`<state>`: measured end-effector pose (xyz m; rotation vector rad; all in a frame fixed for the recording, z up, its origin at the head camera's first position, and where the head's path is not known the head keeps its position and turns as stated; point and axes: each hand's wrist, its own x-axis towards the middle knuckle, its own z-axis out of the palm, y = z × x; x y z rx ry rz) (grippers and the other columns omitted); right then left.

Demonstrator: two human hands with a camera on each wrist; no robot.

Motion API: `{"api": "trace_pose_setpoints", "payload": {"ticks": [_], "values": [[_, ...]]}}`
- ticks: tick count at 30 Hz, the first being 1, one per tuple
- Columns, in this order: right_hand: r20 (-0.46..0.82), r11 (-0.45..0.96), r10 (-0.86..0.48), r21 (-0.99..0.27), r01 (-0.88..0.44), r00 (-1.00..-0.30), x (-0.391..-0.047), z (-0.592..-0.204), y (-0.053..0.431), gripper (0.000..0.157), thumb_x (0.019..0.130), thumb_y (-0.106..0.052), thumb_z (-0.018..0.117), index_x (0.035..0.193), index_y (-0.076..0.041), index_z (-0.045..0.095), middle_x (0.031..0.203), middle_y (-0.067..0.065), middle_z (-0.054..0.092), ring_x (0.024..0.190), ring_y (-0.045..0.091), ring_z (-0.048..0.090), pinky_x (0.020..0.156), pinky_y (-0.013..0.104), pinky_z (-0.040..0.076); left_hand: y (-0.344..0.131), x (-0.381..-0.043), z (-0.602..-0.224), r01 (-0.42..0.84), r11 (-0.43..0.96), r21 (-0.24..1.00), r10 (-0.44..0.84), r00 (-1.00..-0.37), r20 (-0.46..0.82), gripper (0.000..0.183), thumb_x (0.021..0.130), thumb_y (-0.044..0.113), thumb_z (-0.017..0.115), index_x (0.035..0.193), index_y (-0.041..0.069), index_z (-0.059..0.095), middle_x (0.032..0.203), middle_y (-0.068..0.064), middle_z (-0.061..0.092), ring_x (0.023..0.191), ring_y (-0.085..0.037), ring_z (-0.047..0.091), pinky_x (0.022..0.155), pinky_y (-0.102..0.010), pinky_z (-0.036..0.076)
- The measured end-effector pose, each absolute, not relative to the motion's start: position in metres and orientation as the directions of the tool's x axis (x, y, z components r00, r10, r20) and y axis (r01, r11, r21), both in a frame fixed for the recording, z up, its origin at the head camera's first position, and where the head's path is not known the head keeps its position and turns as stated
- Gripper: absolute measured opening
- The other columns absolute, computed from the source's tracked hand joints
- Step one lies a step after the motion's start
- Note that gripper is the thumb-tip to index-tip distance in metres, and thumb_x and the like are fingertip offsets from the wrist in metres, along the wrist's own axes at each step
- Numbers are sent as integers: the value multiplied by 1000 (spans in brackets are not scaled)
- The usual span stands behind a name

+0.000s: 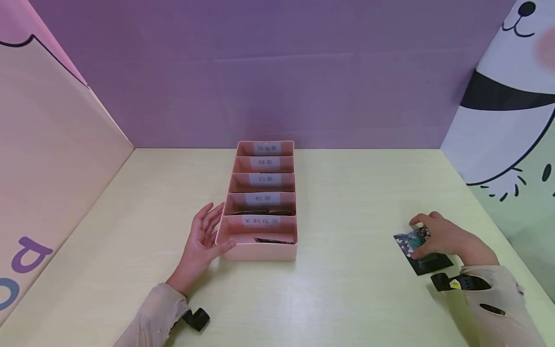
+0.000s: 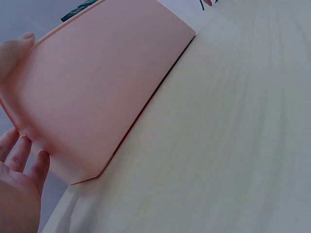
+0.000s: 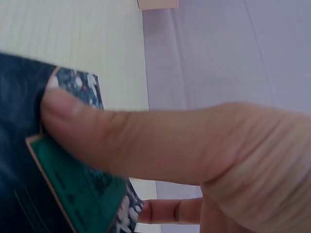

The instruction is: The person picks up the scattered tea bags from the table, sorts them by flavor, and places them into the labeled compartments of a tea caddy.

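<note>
A long pink divided box stands mid-table, its compartments labelled in Chinese with tea names. My left hand holds its near left corner, thumb over the front rim and fingers against the left side. In the left wrist view, the fingertips touch the pink wall. At the right of the table, my right hand pinches a dark tea sachet with white blossoms and a green panel. The thumb lies across the sachet's printed face in the right wrist view; another finger is at its far edge.
A dark flat packet lies in the nearest compartment, and more dark packets are in the one behind. A purple wall closes off the back of the pale table; printed panels flank it left and right.
</note>
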<state>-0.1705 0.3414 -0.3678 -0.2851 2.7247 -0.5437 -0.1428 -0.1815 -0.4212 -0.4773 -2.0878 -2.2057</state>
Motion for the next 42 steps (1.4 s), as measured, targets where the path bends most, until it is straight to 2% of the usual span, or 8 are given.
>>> {"api": "trace_pose_setpoints", "payload": {"ticks": [9,15,18,21,26,33,38,42], "values": [[-291,892,-299,-424,-158,-909,-178,-370,342,62,73,-14,87,117,10,50,112,30,55,93,38,53,81,53,49,-182,-143,-422,269,-79,960,162,-946,279,95,82,-13,70,154,13,15,160,-14,26,138,-4,36,109,-15,31],[-258,872,-357,-436,-222,-898,-178,-369,344,39,83,7,67,117,17,50,115,36,53,101,46,53,85,56,48,-182,-143,-423,283,-96,954,170,-940,296,94,82,-14,70,154,13,16,159,-11,28,139,-5,36,109,-16,31],[-226,860,-383,-440,-257,-896,-178,-367,343,35,85,14,55,119,20,50,119,38,52,109,52,51,88,61,46,-181,-142,-423,280,-100,955,173,-940,293,94,82,-13,70,154,13,16,159,-12,27,139,-5,36,109,-16,31],[-173,838,-412,-458,-297,-895,-178,-365,338,35,85,18,47,120,18,53,119,36,54,109,51,53,85,57,49,-181,-141,-422,275,-103,956,171,-942,290,94,82,-13,71,154,14,15,159,-12,27,138,-4,36,110,-16,31],[-92,801,-431,-497,-333,-898,-182,-359,324,34,89,15,51,122,10,54,115,29,60,93,34,58,70,40,49,-182,-142,-422,288,-110,951,167,-938,303,94,82,-14,70,153,13,16,159,-12,28,138,-5,36,109,-17,32],[-13,774,-418,-529,-348,-908,-186,-351,308,29,90,10,60,118,9,55,116,33,60,95,42,65,73,47,56,-182,-144,-423,287,-106,952,170,-938,302,95,82,-14,70,154,14,16,159,-12,27,139,-6,36,110,-17,32],[16,769,-372,-555,-317,-928,-191,-342,293,29,90,6,65,118,7,59,107,28,64,81,31,68,59,34,55,-182,-143,-423,279,-101,955,164,-942,293,95,82,-14,71,154,14,16,159,-10,28,139,-5,36,109,-16,32],[46,770,-334,-563,-300,-942,-195,-333,278,30,90,5,66,120,5,62,99,20,67,78,26,66,58,31,56,-182,-143,-422,284,-103,953,166,-940,298,94,81,-15,70,153,14,17,158,-8,30,138,-5,37,109,-17,33]]}}
